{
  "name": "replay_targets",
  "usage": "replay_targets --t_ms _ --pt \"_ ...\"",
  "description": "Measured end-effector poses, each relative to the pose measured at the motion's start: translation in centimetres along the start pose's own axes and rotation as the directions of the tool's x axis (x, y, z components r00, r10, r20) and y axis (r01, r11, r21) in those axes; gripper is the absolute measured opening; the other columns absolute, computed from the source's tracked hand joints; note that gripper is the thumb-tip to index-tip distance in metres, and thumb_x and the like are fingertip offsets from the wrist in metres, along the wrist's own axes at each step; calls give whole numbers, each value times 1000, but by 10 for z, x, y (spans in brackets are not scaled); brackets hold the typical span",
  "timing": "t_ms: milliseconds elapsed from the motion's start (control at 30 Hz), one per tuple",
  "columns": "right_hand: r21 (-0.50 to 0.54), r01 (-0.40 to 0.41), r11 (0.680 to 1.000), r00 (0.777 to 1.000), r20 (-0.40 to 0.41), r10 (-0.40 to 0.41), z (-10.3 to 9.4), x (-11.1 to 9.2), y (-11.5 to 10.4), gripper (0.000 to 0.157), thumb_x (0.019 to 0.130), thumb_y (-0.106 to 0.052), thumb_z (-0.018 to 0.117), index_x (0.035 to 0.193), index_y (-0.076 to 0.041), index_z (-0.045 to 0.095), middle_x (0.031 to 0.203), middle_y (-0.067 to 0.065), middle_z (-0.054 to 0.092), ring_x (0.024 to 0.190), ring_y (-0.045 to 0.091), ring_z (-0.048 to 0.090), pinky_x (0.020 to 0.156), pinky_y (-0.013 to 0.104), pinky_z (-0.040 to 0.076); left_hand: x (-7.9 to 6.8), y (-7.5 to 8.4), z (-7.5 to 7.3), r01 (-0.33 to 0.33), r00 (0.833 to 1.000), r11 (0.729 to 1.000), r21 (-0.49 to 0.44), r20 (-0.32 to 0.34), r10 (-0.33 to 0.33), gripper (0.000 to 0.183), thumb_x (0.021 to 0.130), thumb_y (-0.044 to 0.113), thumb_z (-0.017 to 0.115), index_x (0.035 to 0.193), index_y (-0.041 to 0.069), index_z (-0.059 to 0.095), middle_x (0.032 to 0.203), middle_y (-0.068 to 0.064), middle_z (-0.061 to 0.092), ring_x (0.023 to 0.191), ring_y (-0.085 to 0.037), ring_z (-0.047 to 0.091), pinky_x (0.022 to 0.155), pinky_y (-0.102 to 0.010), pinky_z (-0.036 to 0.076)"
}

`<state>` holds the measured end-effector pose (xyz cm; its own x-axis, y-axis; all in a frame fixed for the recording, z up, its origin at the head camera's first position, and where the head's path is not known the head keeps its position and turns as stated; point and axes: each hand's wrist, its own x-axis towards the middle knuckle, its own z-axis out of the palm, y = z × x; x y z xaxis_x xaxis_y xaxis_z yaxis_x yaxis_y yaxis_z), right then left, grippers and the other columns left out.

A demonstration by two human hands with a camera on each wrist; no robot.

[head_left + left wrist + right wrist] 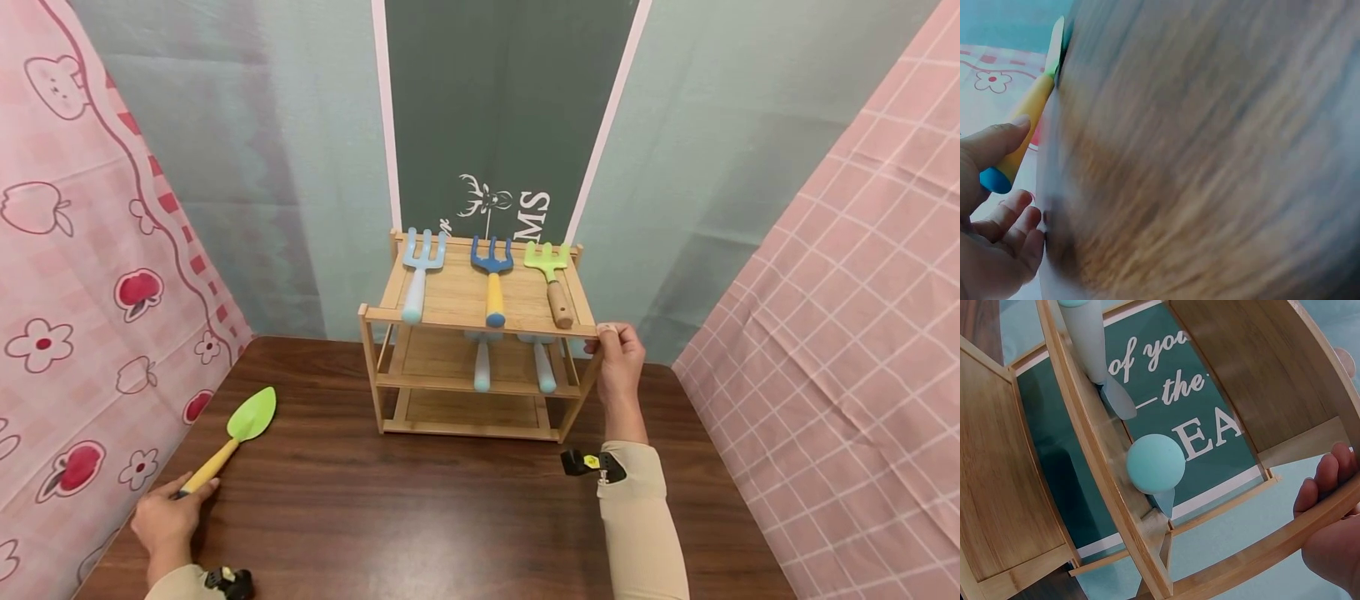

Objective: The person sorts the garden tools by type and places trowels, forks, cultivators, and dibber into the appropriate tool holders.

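My left hand (168,512) pinches the yellow handle of a garden trowel (252,414) with a green leaf-shaped blade, low over the table's left side. In the left wrist view the thumb presses on the handle (1034,106) near its blue end. My right hand (624,358) grips the front right corner of a three-tier wooden rack (459,287). On its top shelf lie a light blue hand fork (414,296), a dark blue fork with yellow handle (494,293) and a green fork with wooden handle (557,298), tines to the back.
The middle shelf holds two tools with pale blue handles (482,367); their heads are mostly hidden. The rack stands at the back of a dark brown table (420,517). Curtains (217,167) enclose the back and both sides.
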<state>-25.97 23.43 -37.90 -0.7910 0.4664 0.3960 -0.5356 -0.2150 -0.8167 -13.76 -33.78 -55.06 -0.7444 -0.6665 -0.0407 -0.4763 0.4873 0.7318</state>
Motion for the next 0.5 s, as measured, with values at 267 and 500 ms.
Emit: replay_targets --t_ms 267,500 --pt "1 0 1000 1000 0 0 1 -1 -2 18 88 5 51 73 -5 53 65 5 55 54 13 55 54 24 47 -8 10 3 159 985 967 -200 -37 -170 57 78 27 73 125 1 54 131 -31 42 124 -45 29 105 -43 20" --pt "2 3 1000 1000 2 -3 1 -2 -2 18 88 5 51 72 -5 54 65 4 56 53 13 55 54 24 48 -13 18 12 199 956 902 -382 -126 -264 57 74 36 76 123 9 61 125 -11 55 123 -23 41 103 -28 25"
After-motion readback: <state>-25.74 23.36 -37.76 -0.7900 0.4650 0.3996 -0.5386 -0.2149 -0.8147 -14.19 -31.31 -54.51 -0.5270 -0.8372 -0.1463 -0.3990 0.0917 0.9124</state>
